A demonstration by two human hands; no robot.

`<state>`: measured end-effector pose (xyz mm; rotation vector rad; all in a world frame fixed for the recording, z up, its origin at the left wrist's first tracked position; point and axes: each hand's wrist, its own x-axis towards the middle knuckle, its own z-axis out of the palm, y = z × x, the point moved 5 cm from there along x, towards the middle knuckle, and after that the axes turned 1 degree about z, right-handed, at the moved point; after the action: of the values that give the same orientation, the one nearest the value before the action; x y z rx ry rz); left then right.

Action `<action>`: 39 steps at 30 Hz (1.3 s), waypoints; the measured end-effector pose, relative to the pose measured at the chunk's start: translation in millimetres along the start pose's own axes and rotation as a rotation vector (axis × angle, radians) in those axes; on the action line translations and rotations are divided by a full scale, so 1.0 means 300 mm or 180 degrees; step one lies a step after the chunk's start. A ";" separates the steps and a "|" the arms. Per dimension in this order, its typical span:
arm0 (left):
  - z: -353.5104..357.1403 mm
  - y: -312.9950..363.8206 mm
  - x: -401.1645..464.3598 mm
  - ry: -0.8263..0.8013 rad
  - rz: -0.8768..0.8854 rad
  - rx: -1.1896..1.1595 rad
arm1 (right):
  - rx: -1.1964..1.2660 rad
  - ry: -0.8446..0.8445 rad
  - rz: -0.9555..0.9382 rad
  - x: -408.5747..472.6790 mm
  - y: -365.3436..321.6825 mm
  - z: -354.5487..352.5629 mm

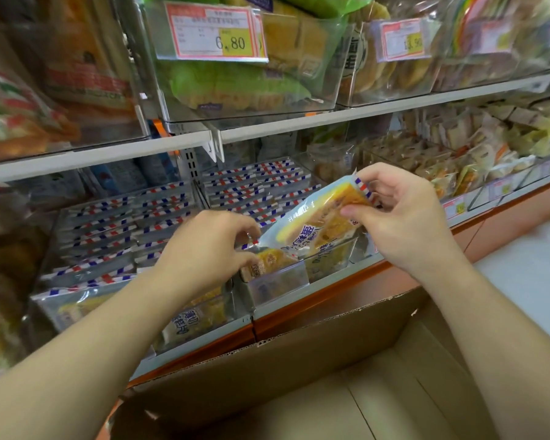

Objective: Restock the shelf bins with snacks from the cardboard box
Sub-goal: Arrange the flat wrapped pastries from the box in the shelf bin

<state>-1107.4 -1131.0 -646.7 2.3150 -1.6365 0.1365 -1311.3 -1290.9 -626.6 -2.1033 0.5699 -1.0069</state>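
Gaping at the bottom of the view, the cardboard box [299, 376] sits just below the shelf edge. Above it, the right hand [404, 217] pinches the top corner of a snack pack [315, 223], fingers curled on its striped seal. The left hand [210, 249] grips the pack's lower end, over the clear shelf bin [277, 287]. Behind lie rows of striped packs [159, 223], and higher up a price tag [213, 33] reads 6.80.

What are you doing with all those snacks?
A person is filling a shop shelf. The right hand pinches the top of a cake packet and the left hand holds its lower end, tilted over a clear shelf bin already lined with matching packets. An open cardboard box sits below.
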 end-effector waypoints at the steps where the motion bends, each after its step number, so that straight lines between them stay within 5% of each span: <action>1: 0.009 -0.011 0.016 0.0011 -0.0127 -0.0048 | -0.0051 0.0000 -0.0084 0.000 -0.005 0.003; 11: -0.010 -0.089 0.149 -0.0558 -0.0690 -0.0564 | -0.0973 -0.0064 -0.0781 0.003 -0.043 0.115; 19: -0.012 -0.079 0.136 -0.0634 -0.0616 -0.0742 | -0.1492 -0.0261 -0.0992 0.003 -0.055 0.212; 26: -0.066 -0.027 0.070 -0.0664 0.0016 -0.1249 | -0.1480 -0.0252 -0.0830 0.004 -0.032 0.227; 30: -0.022 0.023 0.047 -0.0602 0.0308 -0.0400 | -0.1353 -0.0253 -0.0787 0.009 -0.025 0.238; 39: 0.011 0.007 0.057 0.0060 0.0676 0.0036 | -0.1770 -0.0388 -0.0806 0.005 -0.007 0.212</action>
<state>-1103.6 -1148.1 -645.0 2.1358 -1.8730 0.2133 -1259.6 -1263.8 -651.7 -2.7645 0.5785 -0.9173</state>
